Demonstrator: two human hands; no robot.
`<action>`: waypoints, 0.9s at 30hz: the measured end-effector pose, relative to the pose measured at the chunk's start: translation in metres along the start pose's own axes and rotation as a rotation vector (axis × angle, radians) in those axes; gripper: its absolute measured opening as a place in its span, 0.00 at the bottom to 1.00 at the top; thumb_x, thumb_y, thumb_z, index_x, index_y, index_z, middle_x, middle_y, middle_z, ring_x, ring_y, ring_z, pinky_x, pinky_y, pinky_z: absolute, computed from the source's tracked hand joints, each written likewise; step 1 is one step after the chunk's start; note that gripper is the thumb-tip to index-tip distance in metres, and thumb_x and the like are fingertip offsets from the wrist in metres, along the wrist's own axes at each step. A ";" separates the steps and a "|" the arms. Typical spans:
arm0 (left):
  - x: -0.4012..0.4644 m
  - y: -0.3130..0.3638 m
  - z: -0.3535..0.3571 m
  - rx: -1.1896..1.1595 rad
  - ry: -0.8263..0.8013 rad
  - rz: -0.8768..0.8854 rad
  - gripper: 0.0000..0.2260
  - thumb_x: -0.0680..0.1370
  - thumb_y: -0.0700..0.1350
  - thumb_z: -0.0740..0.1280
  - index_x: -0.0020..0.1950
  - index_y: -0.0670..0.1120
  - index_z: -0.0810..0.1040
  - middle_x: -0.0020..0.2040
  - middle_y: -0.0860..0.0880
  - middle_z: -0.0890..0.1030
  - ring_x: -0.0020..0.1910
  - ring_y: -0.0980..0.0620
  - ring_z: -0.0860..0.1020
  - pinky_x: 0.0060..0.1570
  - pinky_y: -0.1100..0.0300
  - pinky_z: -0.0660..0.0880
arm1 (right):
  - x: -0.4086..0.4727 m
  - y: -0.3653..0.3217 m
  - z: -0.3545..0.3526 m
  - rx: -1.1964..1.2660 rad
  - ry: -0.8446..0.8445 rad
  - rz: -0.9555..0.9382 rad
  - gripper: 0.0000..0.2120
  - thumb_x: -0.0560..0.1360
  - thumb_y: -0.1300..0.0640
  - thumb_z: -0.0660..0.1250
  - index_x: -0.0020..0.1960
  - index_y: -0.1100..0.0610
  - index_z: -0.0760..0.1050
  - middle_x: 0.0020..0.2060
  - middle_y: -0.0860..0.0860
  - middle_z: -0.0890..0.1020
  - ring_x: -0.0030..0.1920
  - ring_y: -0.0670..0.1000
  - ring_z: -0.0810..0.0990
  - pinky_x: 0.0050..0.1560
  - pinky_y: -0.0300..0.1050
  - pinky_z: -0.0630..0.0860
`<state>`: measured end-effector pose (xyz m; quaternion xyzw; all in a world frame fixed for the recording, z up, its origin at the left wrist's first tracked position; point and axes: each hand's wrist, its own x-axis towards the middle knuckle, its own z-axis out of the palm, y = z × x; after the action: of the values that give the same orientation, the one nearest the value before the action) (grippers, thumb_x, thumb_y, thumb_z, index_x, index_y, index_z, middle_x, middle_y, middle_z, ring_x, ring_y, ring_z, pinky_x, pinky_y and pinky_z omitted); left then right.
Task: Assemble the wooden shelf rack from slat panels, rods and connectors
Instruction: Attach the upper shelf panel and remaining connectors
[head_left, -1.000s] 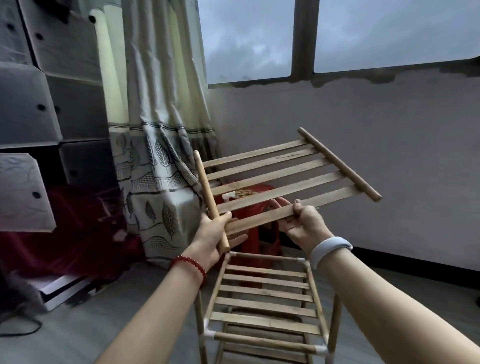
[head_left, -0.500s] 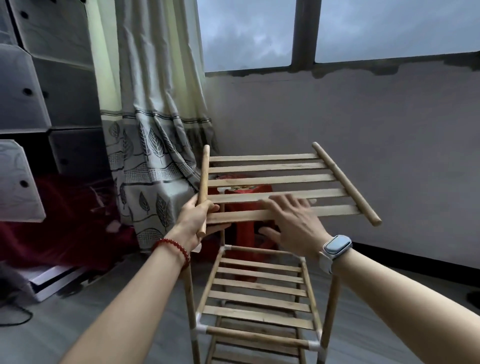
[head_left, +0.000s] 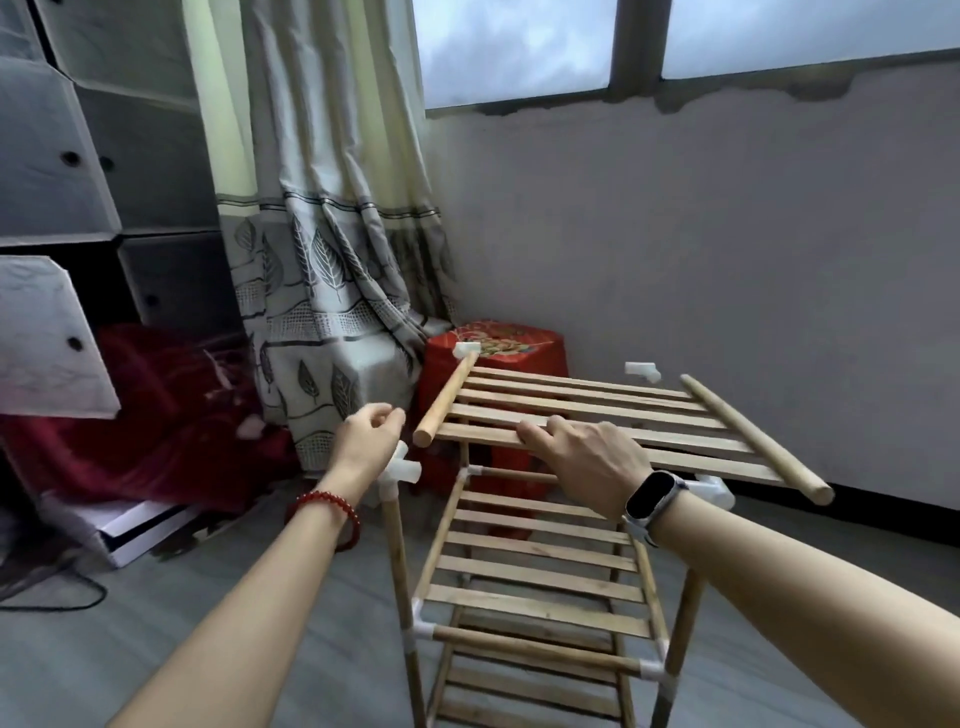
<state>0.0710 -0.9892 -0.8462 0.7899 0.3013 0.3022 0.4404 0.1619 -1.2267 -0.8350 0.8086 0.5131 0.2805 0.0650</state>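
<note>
A loose slat panel (head_left: 587, 402) with a round rod along each side lies nearly level over the top of the partly built rack (head_left: 535, 564). My right hand (head_left: 587, 457) grips the panel's nearest slat from above. My left hand (head_left: 363, 441) hovers just left of the left rod's near end (head_left: 423, 436), fingers loosely curled and holding nothing, right above the white near-left connector (head_left: 397, 470) on its upright post. Other white connectors show at the far left (head_left: 465, 351), far right (head_left: 641, 371) and near right (head_left: 714, 491) corners.
A red stool (head_left: 498, 348) stands behind the rack against the grey wall. A patterned curtain (head_left: 322, 291) hangs to the left, beside grey cabinet doors (head_left: 47, 171). Red cloth (head_left: 156, 415), a white box (head_left: 140, 530) and a black cable (head_left: 57, 597) lie on the floor at left.
The panel has come down and levelled over the rack's top connectors. My left hand has let go of the left rod; my right hand has gone from flat on the slats to gripping the near one.
</note>
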 end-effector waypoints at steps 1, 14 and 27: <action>-0.002 -0.008 0.005 -0.073 -0.043 -0.060 0.15 0.79 0.46 0.62 0.63 0.41 0.75 0.55 0.45 0.79 0.55 0.46 0.76 0.50 0.58 0.72 | -0.001 0.001 0.001 0.012 -0.002 0.035 0.17 0.81 0.57 0.53 0.69 0.53 0.60 0.47 0.51 0.76 0.40 0.54 0.79 0.31 0.45 0.66; -0.111 0.000 0.037 -0.637 -0.681 -0.221 0.13 0.83 0.46 0.52 0.62 0.41 0.71 0.51 0.41 0.78 0.48 0.41 0.77 0.52 0.50 0.71 | -0.047 0.025 -0.009 0.003 0.249 -0.085 0.22 0.61 0.58 0.76 0.54 0.59 0.76 0.30 0.54 0.75 0.21 0.53 0.73 0.17 0.37 0.61; -0.117 0.036 0.057 -1.430 -0.848 -0.519 0.22 0.78 0.46 0.50 0.70 0.41 0.66 0.61 0.33 0.76 0.59 0.33 0.77 0.56 0.35 0.74 | -0.079 0.047 -0.013 0.034 0.396 -0.185 0.23 0.61 0.68 0.76 0.55 0.60 0.79 0.34 0.55 0.78 0.28 0.53 0.76 0.22 0.39 0.69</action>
<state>0.0465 -1.1212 -0.8640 0.2762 0.0205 -0.0108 0.9608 0.1672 -1.3196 -0.8368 0.6882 0.5924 0.4180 -0.0254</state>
